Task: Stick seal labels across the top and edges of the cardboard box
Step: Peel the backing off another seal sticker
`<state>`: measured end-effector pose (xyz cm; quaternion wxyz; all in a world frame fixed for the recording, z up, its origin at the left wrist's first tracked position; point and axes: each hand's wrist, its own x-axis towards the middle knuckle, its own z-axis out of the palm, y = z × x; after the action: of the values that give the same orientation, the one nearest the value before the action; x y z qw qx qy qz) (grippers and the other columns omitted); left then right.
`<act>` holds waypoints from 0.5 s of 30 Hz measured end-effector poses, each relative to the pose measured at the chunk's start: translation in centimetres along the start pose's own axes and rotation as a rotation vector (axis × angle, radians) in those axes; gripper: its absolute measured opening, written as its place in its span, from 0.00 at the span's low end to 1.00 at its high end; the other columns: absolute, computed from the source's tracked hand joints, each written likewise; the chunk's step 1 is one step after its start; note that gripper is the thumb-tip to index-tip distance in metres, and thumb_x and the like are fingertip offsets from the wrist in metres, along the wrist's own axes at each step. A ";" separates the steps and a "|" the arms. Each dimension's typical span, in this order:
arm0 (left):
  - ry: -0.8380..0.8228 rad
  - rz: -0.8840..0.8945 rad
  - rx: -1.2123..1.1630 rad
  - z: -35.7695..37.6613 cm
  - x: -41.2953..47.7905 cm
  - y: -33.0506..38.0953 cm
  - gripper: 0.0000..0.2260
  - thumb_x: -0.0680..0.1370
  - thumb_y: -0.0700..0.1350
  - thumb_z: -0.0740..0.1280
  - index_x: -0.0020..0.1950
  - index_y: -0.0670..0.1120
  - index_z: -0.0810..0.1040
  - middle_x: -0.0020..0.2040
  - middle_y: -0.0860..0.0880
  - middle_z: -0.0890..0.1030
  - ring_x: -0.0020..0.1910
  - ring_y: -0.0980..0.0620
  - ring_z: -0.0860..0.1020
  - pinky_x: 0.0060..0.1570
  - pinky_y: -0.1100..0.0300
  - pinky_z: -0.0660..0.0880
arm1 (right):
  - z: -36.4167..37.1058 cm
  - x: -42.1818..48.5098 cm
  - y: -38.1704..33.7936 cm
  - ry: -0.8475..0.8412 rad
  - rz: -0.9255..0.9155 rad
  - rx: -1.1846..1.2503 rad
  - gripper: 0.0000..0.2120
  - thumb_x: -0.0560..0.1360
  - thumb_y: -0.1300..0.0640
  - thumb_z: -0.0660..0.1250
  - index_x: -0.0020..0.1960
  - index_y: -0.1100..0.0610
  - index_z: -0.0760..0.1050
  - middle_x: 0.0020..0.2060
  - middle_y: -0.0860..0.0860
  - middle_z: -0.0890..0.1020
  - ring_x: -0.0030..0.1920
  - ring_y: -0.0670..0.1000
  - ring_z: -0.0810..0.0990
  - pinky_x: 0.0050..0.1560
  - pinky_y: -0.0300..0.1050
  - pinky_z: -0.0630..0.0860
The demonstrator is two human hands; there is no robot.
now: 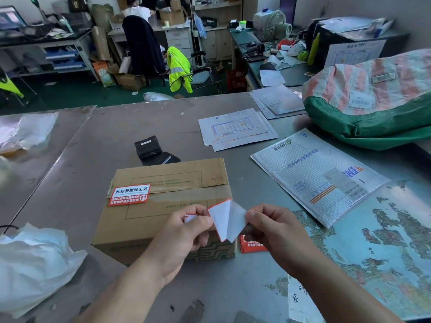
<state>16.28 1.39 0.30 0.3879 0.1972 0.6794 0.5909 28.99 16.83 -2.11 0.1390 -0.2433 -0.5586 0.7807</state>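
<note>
A taped cardboard box (172,183) sits on the grey table in front of me. One red-and-white seal label (129,194) is stuck over the tape at the box's left top edge. Above the box's near right corner, my left hand (186,231) pinches a red-edged seal label (219,217) whose white back faces me. My right hand (277,227) pinches the backing paper (238,220), which is partly peeled away from the label. More red labels (251,245) lie on the table beside the box, mostly hidden by my right hand.
A black handheld printer (151,150) lies behind the box. A bubble mailer (319,178) and printed sheets (235,129) lie to the right, with a large woven sack (373,99) beyond. Crumpled plastic (32,262) sits at the near left. A seated person is at the back.
</note>
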 end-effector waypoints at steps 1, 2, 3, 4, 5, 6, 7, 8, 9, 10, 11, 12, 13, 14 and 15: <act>-0.010 -0.015 -0.050 -0.2 0.1 -0.2 0.13 0.61 0.52 0.70 0.39 0.45 0.75 0.32 0.43 0.70 0.28 0.53 0.68 0.26 0.65 0.61 | 0.1 0.0 -0.1 -0.005 -0.003 0.009 0.08 0.70 0.56 0.70 0.33 0.56 0.80 0.32 0.59 0.83 0.32 0.50 0.80 0.39 0.45 0.75; -0.023 -0.019 -0.082 -0.4 0.1 -0.3 0.14 0.62 0.51 0.70 0.40 0.45 0.75 0.32 0.43 0.70 0.28 0.53 0.68 0.26 0.65 0.60 | 0.2 0.0 -0.2 -0.008 -0.012 0.006 0.09 0.71 0.57 0.70 0.32 0.56 0.80 0.32 0.57 0.83 0.32 0.49 0.80 0.39 0.44 0.75; -0.036 -0.017 -0.100 -0.3 0.0 -0.3 0.13 0.62 0.51 0.70 0.40 0.45 0.75 0.33 0.43 0.70 0.28 0.53 0.68 0.26 0.65 0.59 | 0.3 0.1 -0.1 -0.010 -0.020 0.001 0.11 0.74 0.60 0.70 0.33 0.57 0.80 0.30 0.56 0.83 0.31 0.48 0.80 0.39 0.44 0.76; -0.052 -0.009 -0.108 -0.3 0.0 -0.3 0.14 0.63 0.52 0.70 0.41 0.44 0.75 0.33 0.43 0.72 0.28 0.53 0.68 0.26 0.64 0.59 | 0.4 0.1 -0.1 -0.005 -0.025 -0.006 0.13 0.77 0.63 0.69 0.33 0.59 0.79 0.30 0.54 0.82 0.30 0.47 0.80 0.39 0.44 0.76; -0.065 0.005 -0.109 -0.1 -0.1 -0.4 0.15 0.64 0.53 0.69 0.42 0.43 0.76 0.33 0.45 0.73 0.29 0.53 0.68 0.26 0.64 0.59 | 0.6 0.0 -0.2 -0.001 -0.032 -0.022 0.14 0.78 0.64 0.68 0.34 0.60 0.79 0.29 0.53 0.82 0.30 0.47 0.80 0.40 0.45 0.75; -0.076 0.026 -0.104 0.1 -0.2 -0.4 0.19 0.66 0.55 0.68 0.45 0.40 0.75 0.33 0.46 0.74 0.29 0.54 0.68 0.26 0.64 0.60 | 0.8 -0.1 -0.3 -0.004 -0.042 -0.050 0.13 0.77 0.63 0.69 0.34 0.59 0.79 0.29 0.53 0.82 0.31 0.47 0.80 0.41 0.46 0.74; -0.083 0.043 -0.087 0.2 -0.2 -0.4 0.24 0.67 0.58 0.68 0.47 0.37 0.75 0.34 0.47 0.73 0.30 0.54 0.68 0.27 0.64 0.59 | 0.9 -0.1 -0.2 -0.014 -0.050 -0.082 0.12 0.76 0.59 0.69 0.34 0.58 0.79 0.29 0.52 0.81 0.31 0.48 0.79 0.41 0.49 0.71; -0.084 0.060 -0.049 0.4 -0.2 -0.4 0.27 0.67 0.61 0.68 0.49 0.37 0.75 0.34 0.49 0.72 0.30 0.55 0.67 0.28 0.64 0.59 | 1.1 -0.2 -0.3 -0.022 -0.053 -0.102 0.10 0.74 0.57 0.69 0.34 0.57 0.80 0.30 0.52 0.81 0.32 0.48 0.78 0.41 0.51 0.70; -0.083 0.085 0.010 0.5 -0.2 -0.4 0.29 0.66 0.64 0.69 0.50 0.40 0.76 0.35 0.51 0.72 0.31 0.56 0.68 0.30 0.65 0.61 | 1.2 -0.3 -0.3 -0.027 -0.054 -0.105 0.10 0.74 0.56 0.70 0.34 0.57 0.80 0.30 0.52 0.80 0.33 0.49 0.77 0.41 0.51 0.70; -0.085 0.116 0.085 0.6 -0.1 -0.4 0.29 0.63 0.67 0.71 0.49 0.44 0.77 0.35 0.53 0.73 0.32 0.57 0.69 0.33 0.66 0.64 | 1.1 -0.3 -0.3 -0.030 -0.051 -0.102 0.11 0.75 0.58 0.70 0.35 0.58 0.80 0.29 0.51 0.80 0.33 0.49 0.77 0.41 0.50 0.73; -0.089 0.141 0.150 0.7 -0.1 -0.4 0.30 0.61 0.70 0.72 0.48 0.46 0.78 0.36 0.55 0.75 0.34 0.58 0.71 0.36 0.67 0.66 | 1.0 -0.3 -0.2 -0.032 -0.044 -0.097 0.12 0.77 0.61 0.69 0.35 0.59 0.80 0.29 0.52 0.80 0.33 0.49 0.77 0.41 0.48 0.75; -0.093 0.154 0.184 0.8 0.0 -0.5 0.31 0.60 0.71 0.73 0.47 0.47 0.78 0.38 0.54 0.76 0.36 0.57 0.72 0.39 0.65 0.68 | 0.9 -0.2 -0.2 -0.033 -0.041 -0.088 0.12 0.78 0.62 0.69 0.36 0.61 0.80 0.29 0.52 0.80 0.33 0.49 0.77 0.41 0.46 0.76; -0.091 0.153 0.190 0.8 0.0 -0.5 0.30 0.60 0.70 0.73 0.46 0.46 0.77 0.38 0.52 0.76 0.37 0.55 0.72 0.41 0.62 0.67 | 0.8 -0.3 -0.2 -0.035 -0.039 -0.080 0.11 0.77 0.61 0.69 0.36 0.61 0.80 0.30 0.53 0.80 0.33 0.50 0.77 0.41 0.47 0.75; -0.083 0.155 0.186 0.9 0.0 -0.5 0.27 0.62 0.67 0.74 0.44 0.46 0.77 0.37 0.51 0.76 0.37 0.54 0.71 0.41 0.60 0.67 | 0.9 -0.3 -0.4 -0.039 -0.037 -0.080 0.10 0.75 0.57 0.71 0.36 0.60 0.80 0.31 0.54 0.81 0.34 0.51 0.77 0.42 0.50 0.74; -0.072 0.161 0.185 1.0 0.1 -0.5 0.23 0.64 0.64 0.74 0.43 0.46 0.77 0.36 0.51 0.75 0.36 0.54 0.71 0.40 0.60 0.66 | 0.9 -0.4 -0.5 -0.041 -0.032 -0.080 0.11 0.72 0.53 0.71 0.37 0.60 0.81 0.32 0.56 0.81 0.35 0.52 0.78 0.43 0.53 0.72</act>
<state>17.07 1.94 -0.16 0.3433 0.3072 0.6985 0.5476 28.81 16.09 -1.36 0.1302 -0.2234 -0.5958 0.7604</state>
